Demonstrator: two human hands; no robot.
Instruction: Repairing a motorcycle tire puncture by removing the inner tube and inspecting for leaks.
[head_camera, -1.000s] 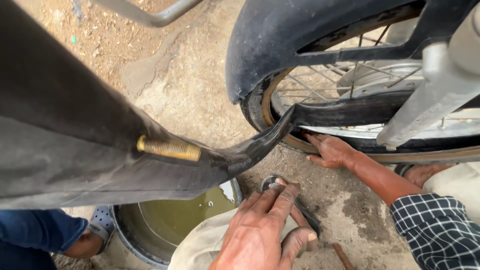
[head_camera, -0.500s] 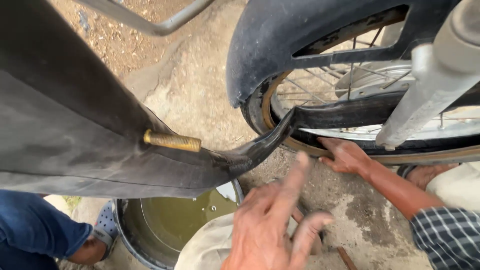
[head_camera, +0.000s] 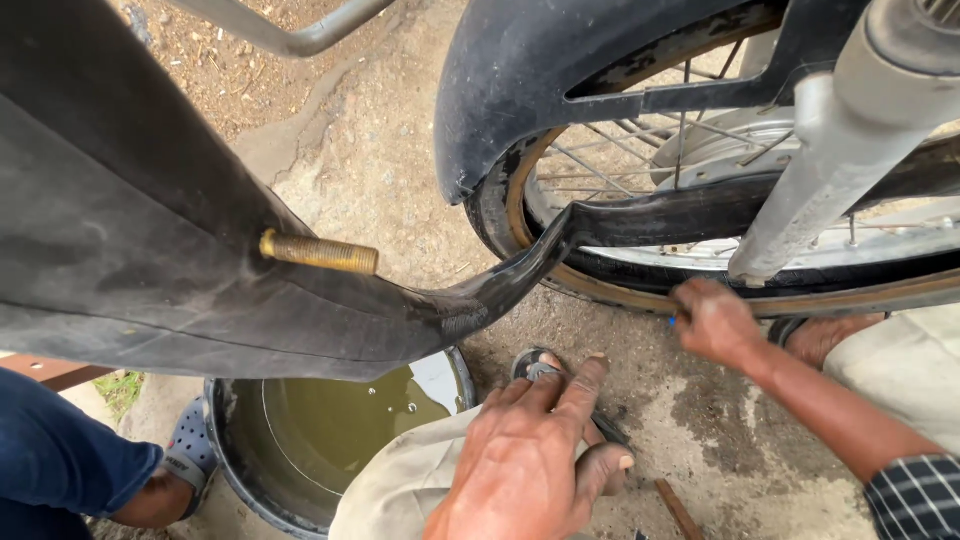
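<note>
We look down over a black inner tube (head_camera: 150, 250) that fills the left of the view, stretched from close to the camera across to a wheel (head_camera: 720, 200) at upper right, where its narrow end tucks in between tyre and rim. A black mudguard (head_camera: 560, 70) arches over that wheel, and a grey fork leg (head_camera: 850, 140) slants down across the spokes. Below the tube sits a round basin (head_camera: 330, 430) of murky greenish water on the bare concrete ground (head_camera: 400, 170). At lower left we see a bent leg in blue cloth (head_camera: 60, 460) and a foot in a grey sandal (head_camera: 185, 455), belonging to another person. Our left hand (head_camera: 540, 460) lies at bottom centre, fingers loosely spread and extended over our knee, nearest a sandal (head_camera: 545, 368) on the ground; it grips nothing that we can see. Our right hand (head_camera: 715, 322), with a checked cuff (head_camera: 915, 495) at the forearm, rests against the lower edge of the tyre, fingers curled; we cannot tell whether it holds anything. A brass threaded valve (head_camera: 320, 252) sticks out sideways from the tube, pointing right, well apart from both hands.
</note>
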